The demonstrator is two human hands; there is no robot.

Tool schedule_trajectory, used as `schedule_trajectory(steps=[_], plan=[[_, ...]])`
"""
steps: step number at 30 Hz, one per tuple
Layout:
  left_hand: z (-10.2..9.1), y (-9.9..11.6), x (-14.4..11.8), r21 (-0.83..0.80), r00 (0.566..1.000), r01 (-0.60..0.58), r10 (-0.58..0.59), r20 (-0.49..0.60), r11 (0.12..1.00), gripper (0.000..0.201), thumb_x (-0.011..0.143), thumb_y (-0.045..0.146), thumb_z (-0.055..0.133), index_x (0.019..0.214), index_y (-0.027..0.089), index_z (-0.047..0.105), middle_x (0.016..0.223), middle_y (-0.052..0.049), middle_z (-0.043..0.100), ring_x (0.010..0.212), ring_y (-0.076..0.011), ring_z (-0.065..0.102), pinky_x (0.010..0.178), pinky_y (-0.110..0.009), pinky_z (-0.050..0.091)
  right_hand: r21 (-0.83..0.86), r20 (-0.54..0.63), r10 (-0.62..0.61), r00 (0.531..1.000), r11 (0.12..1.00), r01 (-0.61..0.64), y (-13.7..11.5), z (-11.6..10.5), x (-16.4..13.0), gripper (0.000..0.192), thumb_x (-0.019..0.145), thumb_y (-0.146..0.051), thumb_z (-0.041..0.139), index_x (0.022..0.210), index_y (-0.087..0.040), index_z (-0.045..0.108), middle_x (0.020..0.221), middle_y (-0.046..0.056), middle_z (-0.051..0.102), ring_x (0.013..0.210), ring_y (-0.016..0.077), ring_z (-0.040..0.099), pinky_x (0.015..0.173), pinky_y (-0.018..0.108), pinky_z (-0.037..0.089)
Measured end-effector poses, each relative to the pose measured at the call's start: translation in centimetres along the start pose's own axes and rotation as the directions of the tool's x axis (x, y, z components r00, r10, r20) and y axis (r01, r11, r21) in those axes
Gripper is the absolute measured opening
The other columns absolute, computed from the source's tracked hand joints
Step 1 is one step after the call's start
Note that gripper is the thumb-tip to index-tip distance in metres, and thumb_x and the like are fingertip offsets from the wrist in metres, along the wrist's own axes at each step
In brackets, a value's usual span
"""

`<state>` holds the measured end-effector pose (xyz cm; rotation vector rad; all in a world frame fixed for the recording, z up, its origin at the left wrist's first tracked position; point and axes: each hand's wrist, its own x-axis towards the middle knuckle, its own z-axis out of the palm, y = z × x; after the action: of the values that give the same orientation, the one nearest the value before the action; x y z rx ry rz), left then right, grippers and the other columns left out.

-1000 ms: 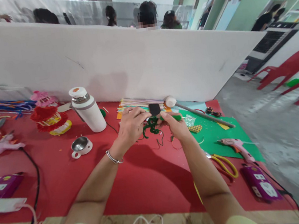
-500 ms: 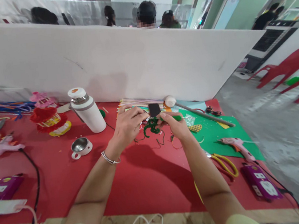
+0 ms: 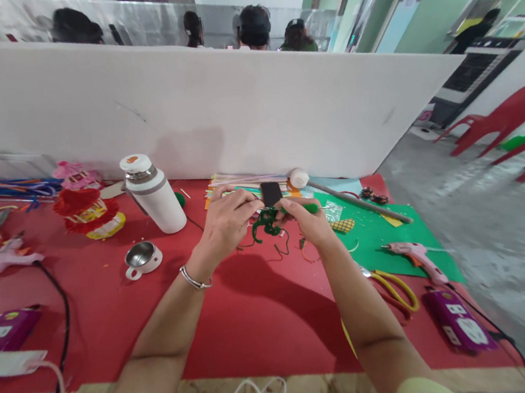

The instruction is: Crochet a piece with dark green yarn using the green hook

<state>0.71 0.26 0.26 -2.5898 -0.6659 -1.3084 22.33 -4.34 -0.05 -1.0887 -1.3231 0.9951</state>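
Above the red table top, a small dark green knotted cord piece (image 3: 266,225) with curled loops hangs between my two hands. My left hand (image 3: 231,217) is closed, thumb and fingers pinched near the upper left of the piece; what exactly they grip is too small to make out. Closed as well, my right hand (image 3: 307,219) grips a tool with a green handle (image 3: 311,207), a thin metal shaft sticking out to the right. Its fingertips also touch the cord piece. Just behind the fingers is a black rectangular object (image 3: 272,193). Loose cord ends (image 3: 282,245) show below.
A white thermos (image 3: 159,200) and its cup (image 3: 142,257) stand left, near a red and yellow craft piece (image 3: 85,210). To the right are yellow-handled scissors (image 3: 395,288), a pink glue gun (image 3: 418,256) and a purple box (image 3: 457,319). A white partition (image 3: 231,104) rises behind.
Both hands keep nearly the same place and grip, with the cord piece shifted only slightly. Beyond the partition, a person's head has turned.
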Motion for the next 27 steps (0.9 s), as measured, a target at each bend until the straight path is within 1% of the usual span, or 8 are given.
schedule_trajectory(steps=[3, 6, 11, 16, 20, 23, 25, 27], plan=[[0.2, 0.0, -0.1, -0.012, 1.000, -0.009, 0.009, -0.010, 1.000, 0.033, 0.095, 0.005, 0.051, 0.108, 0.026, 0.073, 0.097, -0.003, 0.075, 0.092, -0.0177, 0.068, 0.101, -0.042, 0.042, 0.010, 0.003, 0.000, 1.000, 1.000, 0.000, 0.0, 0.1, -0.1, 0.043, 0.081, -0.064, 0.073, 0.074, -0.022, 0.077, 0.065, 0.002, 0.073, 0.058, 0.0184, 0.070, 0.059, 0.033, 0.063], [0.6, 0.0, -0.1, -0.048, 1.000, 0.006, -0.007, -0.012, 0.999, 0.034, 0.095, 0.005, 0.050, 0.108, 0.025, 0.073, 0.097, -0.004, 0.074, 0.092, -0.0179, 0.067, 0.097, -0.041, 0.043, 0.017, 0.005, -0.003, 1.000, 1.000, 0.003, 0.1, 0.1, 0.0, 0.042, 0.083, -0.062, 0.073, 0.074, -0.022, 0.077, 0.065, 0.002, 0.073, 0.058, 0.0179, 0.070, 0.060, 0.033, 0.063], [1.4, 0.3, -0.2, -0.156, 0.993, 0.084, -0.097, -0.074, 0.984, 0.028, 0.099, 0.011, 0.049, 0.105, 0.023, 0.073, 0.095, -0.005, 0.072, 0.090, -0.0188, 0.064, 0.086, -0.037, 0.046, 0.066, -0.016, -0.013, 1.000, 0.998, 0.014, 0.6, 0.0, 0.1, 0.038, 0.086, -0.057, 0.073, 0.073, -0.022, 0.077, 0.066, 0.002, 0.074, 0.057, 0.0166, 0.069, 0.058, 0.030, 0.061], [2.2, 0.8, -0.3, -0.232, 0.978, 0.136, -0.168, -0.126, 0.963, 0.024, 0.102, 0.018, 0.048, 0.104, 0.022, 0.072, 0.096, -0.007, 0.071, 0.094, -0.0203, 0.064, 0.086, -0.037, 0.048, 0.141, -0.039, -0.025, 0.999, 0.990, 0.030, 0.9, 0.1, 0.1, 0.036, 0.086, -0.055, 0.074, 0.076, -0.021, 0.079, 0.068, 0.002, 0.075, 0.058, 0.0175, 0.071, 0.057, 0.030, 0.061], [2.8, 1.5, -0.3, -0.295, 0.950, 0.190, -0.252, -0.187, 0.936, 0.021, 0.103, 0.023, 0.050, 0.104, 0.022, 0.071, 0.095, -0.007, 0.070, 0.092, -0.0198, 0.064, 0.085, -0.035, 0.049, 0.210, -0.058, -0.033, 0.998, 0.977, 0.045, 1.3, 0.4, 0.1, 0.036, 0.086, -0.057, 0.073, 0.085, -0.021, 0.081, 0.071, 0.003, 0.075, 0.059, 0.0195, 0.072, 0.058, 0.033, 0.063], [3.4, 1.8, -0.4, -0.319, 0.933, 0.200, -0.279, -0.228, 0.927, 0.024, 0.104, 0.022, 0.050, 0.114, 0.022, 0.071, 0.099, -0.008, 0.070, 0.093, -0.0195, 0.064, 0.084, -0.034, 0.050, 0.266, -0.061, -0.013, 0.998, 0.963, 0.029, 1.6, 0.6, 0.1, 0.040, 0.084, -0.058, 0.073, 0.090, -0.020, 0.081, 0.075, 0.005, 0.076, 0.061, 0.0210, 0.072, 0.061, 0.037, 0.065], [3.7, 1.8, -0.6, -0.326, 0.928, 0.186, -0.275, -0.252, 0.927, 0.030, 0.104, 0.020, 0.049, 0.124, 0.024, 0.071, 0.100, -0.008, 0.068, 0.093, -0.0188, 0.063, 0.082, -0.034, 0.051, 0.305, -0.040, -0.010, 0.999, 0.952, 0.022, 1.7, 0.7, 0.2, 0.042, 0.084, -0.060, 0.071, 0.091, -0.020, 0.080, 0.079, 0.006, 0.077, 0.064, 0.0217, 0.074, 0.062, 0.037, 0.065], [4.0, 1.7, -0.8, -0.347, 0.925, 0.172, -0.272, -0.265, 0.922, 0.035, 0.103, 0.017, 0.049, 0.128, 0.027, 0.071, 0.099, -0.007, 0.066, 0.091, -0.0176, 0.062, 0.079, -0.032, 0.050, 0.334, -0.010, -0.023, 1.000, 0.942, 0.025, 1.7, 0.7, 0.2, 0.042, 0.084, -0.060, 0.069, 0.089, -0.020, 0.078, 0.083, 0.007, 0.078, 0.068, 0.0220, 0.074, 0.062, 0.037, 0.065]])
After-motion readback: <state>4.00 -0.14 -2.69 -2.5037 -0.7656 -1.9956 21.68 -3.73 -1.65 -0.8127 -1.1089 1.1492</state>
